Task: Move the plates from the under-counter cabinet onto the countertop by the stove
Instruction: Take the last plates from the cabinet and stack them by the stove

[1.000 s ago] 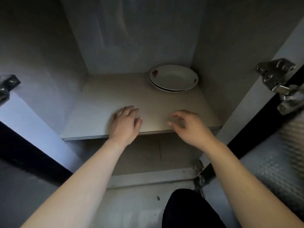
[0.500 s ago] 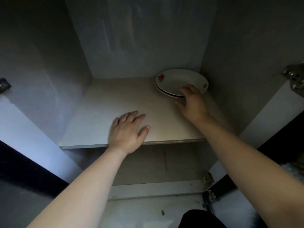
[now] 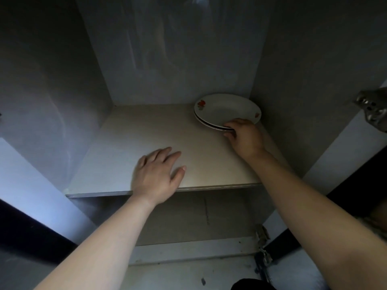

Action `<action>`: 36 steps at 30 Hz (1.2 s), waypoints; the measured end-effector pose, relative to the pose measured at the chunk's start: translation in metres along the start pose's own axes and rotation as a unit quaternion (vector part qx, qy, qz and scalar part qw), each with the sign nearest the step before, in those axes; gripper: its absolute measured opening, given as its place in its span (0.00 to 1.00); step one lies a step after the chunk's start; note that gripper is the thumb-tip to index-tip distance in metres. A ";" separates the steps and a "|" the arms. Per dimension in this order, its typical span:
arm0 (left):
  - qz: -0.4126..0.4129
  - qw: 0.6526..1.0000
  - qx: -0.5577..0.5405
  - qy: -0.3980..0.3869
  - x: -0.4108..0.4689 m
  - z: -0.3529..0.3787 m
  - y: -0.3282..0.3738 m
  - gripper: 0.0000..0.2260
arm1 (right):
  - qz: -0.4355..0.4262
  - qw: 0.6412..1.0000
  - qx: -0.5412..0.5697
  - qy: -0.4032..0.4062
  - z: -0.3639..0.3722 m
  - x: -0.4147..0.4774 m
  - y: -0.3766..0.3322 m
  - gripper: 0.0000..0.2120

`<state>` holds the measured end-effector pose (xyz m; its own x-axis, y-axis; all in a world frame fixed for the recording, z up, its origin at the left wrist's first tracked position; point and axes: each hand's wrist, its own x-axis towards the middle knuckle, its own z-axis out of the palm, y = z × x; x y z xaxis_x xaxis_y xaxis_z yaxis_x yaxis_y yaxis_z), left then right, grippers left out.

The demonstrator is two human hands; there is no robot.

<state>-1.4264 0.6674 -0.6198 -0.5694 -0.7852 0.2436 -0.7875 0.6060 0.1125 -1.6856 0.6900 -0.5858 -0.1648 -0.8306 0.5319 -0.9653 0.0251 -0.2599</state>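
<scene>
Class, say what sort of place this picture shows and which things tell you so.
Probably inside a kitchen cabinet: a bare shelf, two stacked plates in its back right corner, and a metal door hinge at the right.

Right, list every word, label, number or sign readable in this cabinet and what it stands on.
None can be read.
The plates carry only small red flower motifs on the rim, no lettering.
The shelf, the cabinet walls and the metal hinge show no print or marks.

head camera looks forward and down, close into the cabinet shelf [image 3: 146, 130].
</scene>
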 end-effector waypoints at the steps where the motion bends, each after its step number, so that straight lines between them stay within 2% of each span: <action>1: -0.001 1.000 0.000 0.002 0.000 0.000 0.000 0.30 | -0.003 1.000 -0.001 0.002 0.001 0.001 0.000 0.12; 10: -0.002 1.000 -0.002 0.000 0.000 0.001 -0.001 0.29 | -0.033 0.997 0.031 0.064 0.003 -0.013 -0.004 0.06; 18: 0.001 1.000 -0.001 -0.003 0.001 0.003 -0.001 0.29 | -0.057 0.996 0.037 0.049 -0.015 -0.044 -0.011 0.05; 24: 0.002 1.000 -0.012 -0.003 -0.001 0.000 -0.002 0.27 | -0.077 0.993 0.035 0.084 -0.031 -0.083 -0.032 0.05; 32: -0.013 0.997 -0.077 0.001 -0.001 -0.007 0.002 0.27 | -0.062 0.992 0.074 0.078 -0.046 -0.122 -0.038 0.10; 36: -0.039 0.985 -0.168 0.002 0.002 -0.009 0.000 0.24 | -0.049 0.993 0.087 0.064 -0.053 -0.118 -0.034 0.12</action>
<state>-1.4258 0.6666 -0.6109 -0.5081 -0.8312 0.2259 -0.7060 0.5521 0.4435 -1.6438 0.8162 -0.5967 -0.1073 -0.7459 0.6573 -0.9303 -0.1580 -0.3311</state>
